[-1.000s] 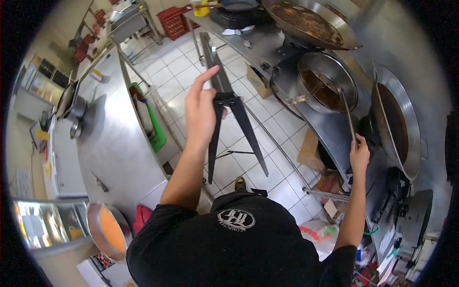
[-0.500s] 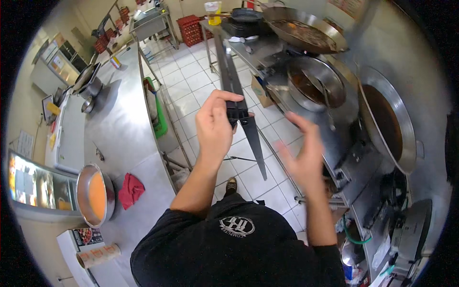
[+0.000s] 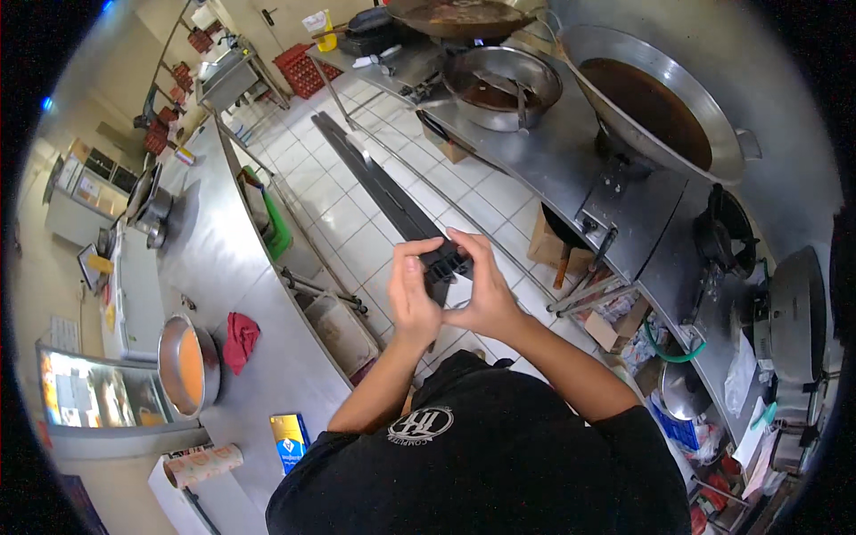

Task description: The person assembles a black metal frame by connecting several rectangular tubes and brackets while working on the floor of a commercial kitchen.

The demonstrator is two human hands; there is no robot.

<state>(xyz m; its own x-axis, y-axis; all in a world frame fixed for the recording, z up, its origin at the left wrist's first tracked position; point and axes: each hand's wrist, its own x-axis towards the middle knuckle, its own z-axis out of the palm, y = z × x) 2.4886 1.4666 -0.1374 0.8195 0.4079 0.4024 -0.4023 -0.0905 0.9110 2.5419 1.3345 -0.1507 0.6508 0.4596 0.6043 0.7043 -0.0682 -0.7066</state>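
Blk stand (image 3: pixel 392 203): long, slim, straight, w/ lengthwise seam; L grip (image 3: pixel 414 292) & R grip (image 3: pixel 488 296) both holding near end.

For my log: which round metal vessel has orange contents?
The deep silver metal pot beside the red cloth; the wide silver wok and round steel basin hold brown contents.

A black short-sleeved shirt (image 3: pixel 499 464) is being worn
A rounded white emblem (image 3: pixel 421 426) is being shown on its front — the left hand (image 3: pixel 412 292) and right hand (image 3: pixel 489 301) are being left bare.
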